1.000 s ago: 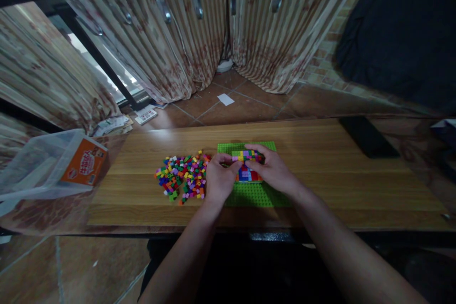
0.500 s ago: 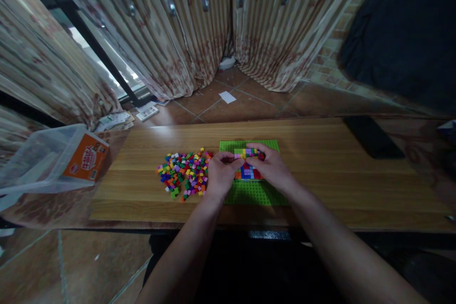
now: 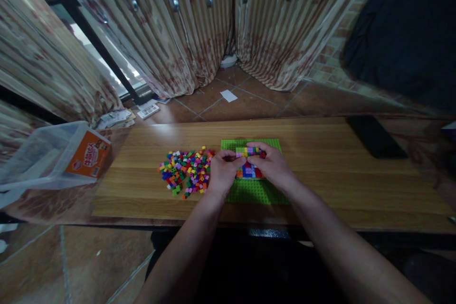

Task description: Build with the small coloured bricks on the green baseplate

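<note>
A green studded baseplate [image 3: 249, 193] lies on the wooden table, and a block of colourful toy bricks [image 3: 250, 171] is built up on its middle. My left hand [image 3: 224, 171] is at the left side of the bricks, thumb and fingers curled against them. From the right, my right hand [image 3: 272, 164] grips the brick block, its index finger along the far edge and its thumb across the near part. The two thumbs almost meet over the bricks. My fingers hide part of the block. Left of my left hand lies a loose pile of small bricks [image 3: 188, 168].
A black phone-like slab [image 3: 374, 137] lies at the table's [image 3: 320, 175] far right. Beyond the left edge stands a clear plastic bin [image 3: 39, 152] with an orange label. Papers [image 3: 116, 118] are on the floor by the striped curtains [image 3: 185, 33].
The view has shifted slightly. Both hands stay on the brick block in nearly the same pose; the loose pile looks the same.
</note>
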`<state>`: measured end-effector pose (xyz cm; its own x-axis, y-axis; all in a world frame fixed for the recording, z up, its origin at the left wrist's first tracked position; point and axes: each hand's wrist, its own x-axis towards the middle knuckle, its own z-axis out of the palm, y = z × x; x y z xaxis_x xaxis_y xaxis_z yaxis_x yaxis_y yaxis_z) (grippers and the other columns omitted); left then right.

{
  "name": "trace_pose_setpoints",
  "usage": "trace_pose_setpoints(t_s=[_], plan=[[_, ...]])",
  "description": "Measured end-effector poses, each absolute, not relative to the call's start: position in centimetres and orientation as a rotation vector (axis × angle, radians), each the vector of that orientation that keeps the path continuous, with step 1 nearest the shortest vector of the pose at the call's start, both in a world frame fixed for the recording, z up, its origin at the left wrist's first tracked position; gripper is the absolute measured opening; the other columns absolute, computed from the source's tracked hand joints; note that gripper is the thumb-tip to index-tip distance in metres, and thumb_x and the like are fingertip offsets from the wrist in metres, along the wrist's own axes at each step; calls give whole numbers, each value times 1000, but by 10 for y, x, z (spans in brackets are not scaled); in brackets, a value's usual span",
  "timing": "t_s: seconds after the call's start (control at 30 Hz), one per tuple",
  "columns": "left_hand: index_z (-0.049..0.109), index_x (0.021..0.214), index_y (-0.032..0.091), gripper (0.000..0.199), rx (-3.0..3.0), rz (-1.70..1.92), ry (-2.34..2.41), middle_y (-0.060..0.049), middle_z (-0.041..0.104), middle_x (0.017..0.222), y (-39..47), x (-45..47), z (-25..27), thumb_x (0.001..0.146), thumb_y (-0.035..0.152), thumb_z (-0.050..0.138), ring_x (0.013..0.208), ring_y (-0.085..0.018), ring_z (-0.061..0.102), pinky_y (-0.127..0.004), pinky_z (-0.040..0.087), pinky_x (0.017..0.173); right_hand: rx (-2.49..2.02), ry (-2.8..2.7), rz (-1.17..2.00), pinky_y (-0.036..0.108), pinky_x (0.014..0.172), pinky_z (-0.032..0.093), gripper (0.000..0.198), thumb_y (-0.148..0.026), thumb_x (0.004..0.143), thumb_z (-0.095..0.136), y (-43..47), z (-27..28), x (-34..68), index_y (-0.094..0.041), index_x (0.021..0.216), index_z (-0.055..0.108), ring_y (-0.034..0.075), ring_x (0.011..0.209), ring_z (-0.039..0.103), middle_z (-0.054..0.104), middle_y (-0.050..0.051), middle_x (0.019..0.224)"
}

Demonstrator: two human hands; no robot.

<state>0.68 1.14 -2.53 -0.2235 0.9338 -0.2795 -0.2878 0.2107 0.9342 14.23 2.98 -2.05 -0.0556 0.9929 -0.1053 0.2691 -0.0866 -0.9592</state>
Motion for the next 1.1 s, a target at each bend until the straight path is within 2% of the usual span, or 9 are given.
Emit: trace_pose_setpoints(t_s=[0.27,0.43,0.53,0.67,0.87,1.1], plan=[[60,69,15,38,670,1286,1307,4,59,61,9,7,-22,43,26,85,54,-7,51,-20,39,53,-1385,-1388,1216,38,81,51,41,-28,66,66,28,-24,144,-21,107,67,19,81,65,70,2,85],[60,69,14,33,718,1247,1311,5,52,57,10,-10,-5,57,38,80,45,-3,39,-18,27,44,-1312,-1203,1284,38,84,50,37,-34,66,68,30,-24,148,-22,100,69,19,83,64,71,3,93],[57,64,15,35,700,1290,1309,6,48,54,13,-28,4,59,41,79,43,-2,35,-18,27,43,-1283,-1044,1279,36,84,49,31,-34,64,69,32,-24,150,-21,92,70,17,84,64,71,3,94],[59,67,15,33,678,1365,1296,5,50,54,15,-49,10,57,38,80,43,-2,36,-17,28,43,-1280,-974,1167,34,81,49,25,-33,66,69,36,-27,153,-21,87,69,17,85,64,71,3,88],[59,67,14,28,680,1436,1304,5,51,55,15,-66,10,57,32,78,42,-2,37,-15,28,42,-1334,-997,1004,34,74,51,24,-38,74,64,40,-25,160,-21,91,68,19,86,65,71,5,96],[56,67,14,24,624,1660,1327,5,53,59,15,-101,24,58,26,74,42,-1,38,-14,25,40,-1256,-1407,520,35,77,50,17,-35,84,59,14,3,141,-22,87,69,19,81,64,69,4,87]])
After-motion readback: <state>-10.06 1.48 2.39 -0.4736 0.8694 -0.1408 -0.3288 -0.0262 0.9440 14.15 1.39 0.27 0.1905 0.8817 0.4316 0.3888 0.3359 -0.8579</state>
